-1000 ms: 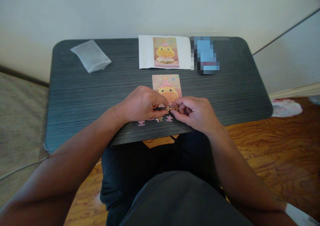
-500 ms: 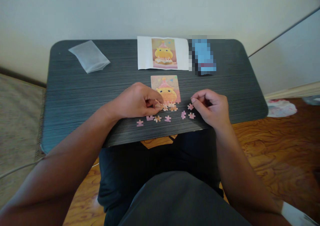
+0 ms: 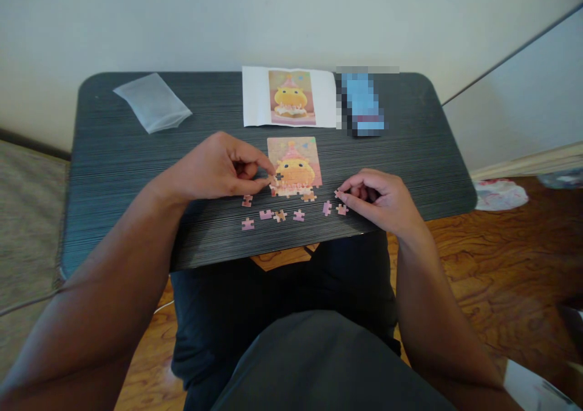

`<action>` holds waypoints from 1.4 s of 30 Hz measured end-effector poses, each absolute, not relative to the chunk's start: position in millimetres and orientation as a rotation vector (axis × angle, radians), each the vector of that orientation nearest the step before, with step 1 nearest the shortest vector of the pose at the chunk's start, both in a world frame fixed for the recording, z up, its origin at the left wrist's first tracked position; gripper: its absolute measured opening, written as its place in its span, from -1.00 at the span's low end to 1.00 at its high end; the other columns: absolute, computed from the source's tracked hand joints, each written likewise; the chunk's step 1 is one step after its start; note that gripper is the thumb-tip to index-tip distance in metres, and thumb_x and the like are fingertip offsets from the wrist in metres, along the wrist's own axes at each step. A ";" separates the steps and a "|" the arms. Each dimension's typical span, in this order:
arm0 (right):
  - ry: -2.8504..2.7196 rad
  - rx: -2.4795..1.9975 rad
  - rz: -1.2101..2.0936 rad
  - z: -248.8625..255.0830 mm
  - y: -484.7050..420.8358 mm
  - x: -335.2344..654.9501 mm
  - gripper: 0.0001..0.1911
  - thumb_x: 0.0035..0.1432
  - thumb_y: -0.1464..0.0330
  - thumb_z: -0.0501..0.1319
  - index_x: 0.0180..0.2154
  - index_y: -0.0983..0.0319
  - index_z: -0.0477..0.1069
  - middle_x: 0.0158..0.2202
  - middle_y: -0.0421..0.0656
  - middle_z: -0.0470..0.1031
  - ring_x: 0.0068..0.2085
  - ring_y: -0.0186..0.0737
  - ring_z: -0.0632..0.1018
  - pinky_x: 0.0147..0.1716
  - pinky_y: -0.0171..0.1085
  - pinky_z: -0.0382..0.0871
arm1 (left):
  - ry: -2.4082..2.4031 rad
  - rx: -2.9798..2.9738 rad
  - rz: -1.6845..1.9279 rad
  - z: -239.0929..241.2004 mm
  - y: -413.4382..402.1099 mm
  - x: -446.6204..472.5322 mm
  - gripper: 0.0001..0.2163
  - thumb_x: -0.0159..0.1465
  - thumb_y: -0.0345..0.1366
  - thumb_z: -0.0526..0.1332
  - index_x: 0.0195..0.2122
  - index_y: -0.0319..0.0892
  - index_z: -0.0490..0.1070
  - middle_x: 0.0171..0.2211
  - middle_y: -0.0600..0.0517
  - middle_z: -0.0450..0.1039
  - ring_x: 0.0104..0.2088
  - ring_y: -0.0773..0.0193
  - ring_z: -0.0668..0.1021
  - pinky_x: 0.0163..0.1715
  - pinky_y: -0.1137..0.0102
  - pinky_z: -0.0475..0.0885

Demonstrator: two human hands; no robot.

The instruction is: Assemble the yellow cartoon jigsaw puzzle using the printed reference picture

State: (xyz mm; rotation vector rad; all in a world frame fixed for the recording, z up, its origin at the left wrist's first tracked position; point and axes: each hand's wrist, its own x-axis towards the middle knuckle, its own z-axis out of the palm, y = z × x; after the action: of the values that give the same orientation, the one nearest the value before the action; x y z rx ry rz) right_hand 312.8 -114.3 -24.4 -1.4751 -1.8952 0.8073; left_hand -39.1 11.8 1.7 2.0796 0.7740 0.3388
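A partly built jigsaw puzzle (image 3: 294,163) with a yellow character lies on the dark table (image 3: 136,162). My left hand (image 3: 218,168) rests at its lower left corner, thumb and forefinger pinched at the puzzle's edge on what looks like a small piece. My right hand (image 3: 380,198) lies to the right of the puzzle, fingers curled and pinched on a pink piece (image 3: 339,195). Several loose pink pieces (image 3: 273,215) lie in a row below the puzzle, and two more pieces (image 3: 334,209) sit beside my right hand.
A printed reference picture (image 3: 289,96) on white paper lies behind the puzzle. A clear plastic bag (image 3: 152,101) sits at the table's back left. A blurred blue object (image 3: 362,104) is at the back right. Wooden floor shows below, with carpet at the left.
My hands have parted. The left one moved left to the puzzle's lower left corner. The right one moved right to the loose pieces and pinched one.
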 end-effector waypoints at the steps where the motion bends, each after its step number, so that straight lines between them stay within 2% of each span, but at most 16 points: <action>1: -1.929 -1.455 0.795 -22.8 -116.8 311.7 -0.90 0.33 0.24 0.44 -0.17 0.10 0.66 -0.36 -0.21 0.53 -0.41 -0.26 0.46 -0.39 -0.19 0.30 | 0.767 2.075 0.333 2.0 11.6 -39.1 -0.79 0.29 -0.32 0.40 -0.08 -0.21 0.73 -0.61 0.16 0.33 -0.61 0.46 0.30 -0.61 0.51 0.21; 7: -2.092 -1.481 0.606 -13.8 -134.4 291.7 -0.87 0.32 0.26 0.46 -0.12 0.09 0.61 -0.32 -0.19 0.54 -0.24 -0.12 0.56 -0.20 -0.11 0.40 | 0.682 2.037 0.225 2.1 10.1 -37.9 -0.76 0.31 -0.30 0.40 -0.02 -0.16 0.75 -0.61 0.16 0.32 -0.61 0.45 0.28 -0.61 0.48 0.19; 14: -2.156 -1.651 0.391 -8.8 -143.3 271.9 -0.78 0.31 0.20 0.48 -0.11 0.10 0.53 -0.27 -0.13 0.57 -0.19 -0.01 0.57 -0.19 -0.07 0.35 | 0.673 2.076 0.093 4.3 14.7 -45.7 -0.83 0.33 -0.25 0.44 -0.11 -0.15 0.74 -0.59 0.17 0.31 -0.59 0.46 0.31 -0.62 0.50 0.17; 20: -2.156 -1.709 0.473 -8.3 -144.1 268.7 -0.91 0.35 0.30 0.42 -0.16 0.12 0.55 -0.27 -0.15 0.56 -0.20 -0.07 0.57 -0.19 -0.11 0.35 | 0.661 2.103 -0.076 10.2 22.0 -53.4 -0.84 0.36 -0.34 0.37 -0.09 -0.20 0.71 -0.54 0.18 0.37 -0.53 0.46 0.35 -0.53 0.53 0.24; 24: -2.199 -1.703 0.535 -3.6 -142.5 267.0 -0.92 0.37 0.35 0.39 -0.11 0.14 0.56 -0.25 -0.16 0.55 -0.21 -0.10 0.55 -0.21 -0.15 0.34 | 0.628 2.101 -0.111 6.6 24.9 -53.0 -0.81 0.33 -0.27 0.40 -0.08 -0.17 0.74 -0.54 0.15 0.37 -0.55 0.43 0.37 -0.53 0.51 0.24; 28: -2.312 -1.620 0.518 0.8 -139.9 266.2 -0.88 0.36 0.42 0.38 -0.07 0.17 0.55 -0.21 -0.15 0.56 -0.14 -0.08 0.56 -0.12 -0.14 0.35 | 0.644 2.104 -0.178 6.0 26.0 -53.5 -0.75 0.35 -0.21 0.40 -0.01 -0.17 0.74 -0.53 0.13 0.40 -0.53 0.41 0.39 -0.51 0.50 0.25; 35: -2.412 -1.564 0.440 -1.0 -138.6 266.4 -0.88 0.38 0.43 0.37 -0.06 0.18 0.54 -0.13 -0.12 0.59 -0.08 -0.04 0.57 -0.03 -0.10 0.39 | 0.651 2.023 0.003 9.8 16.7 -47.8 -0.75 0.37 -0.23 0.39 -0.03 -0.23 0.74 -0.56 0.11 0.37 -0.55 0.42 0.33 -0.57 0.48 0.19; 40: -2.380 -1.524 0.411 -0.2 -140.4 266.3 -0.86 0.35 0.43 0.37 -0.07 0.17 0.54 -0.13 -0.12 0.63 -0.09 -0.04 0.61 -0.06 -0.10 0.42 | 0.605 2.027 0.312 2.2 -3.4 -22.7 -0.83 0.37 -0.26 0.38 -0.19 -0.23 0.73 -0.47 0.01 0.55 -0.53 0.41 0.42 -0.54 0.48 0.27; 42: -2.334 -1.482 0.451 1.8 -139.9 265.6 -0.84 0.34 0.43 0.38 -0.06 0.16 0.54 -0.13 -0.15 0.66 -0.10 -0.07 0.64 -0.07 -0.12 0.45 | 0.576 2.082 0.353 -0.7 -10.4 -13.4 -0.84 0.39 -0.28 0.35 -0.17 -0.22 0.73 -0.47 0.02 0.56 -0.52 0.40 0.45 -0.53 0.48 0.27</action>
State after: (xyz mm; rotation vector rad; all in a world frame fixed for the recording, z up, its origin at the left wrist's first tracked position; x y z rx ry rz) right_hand 265.6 -139.9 1.8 -1.4817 -2.3341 0.4505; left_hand -13.4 -10.4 -0.7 2.0820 0.5764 0.3533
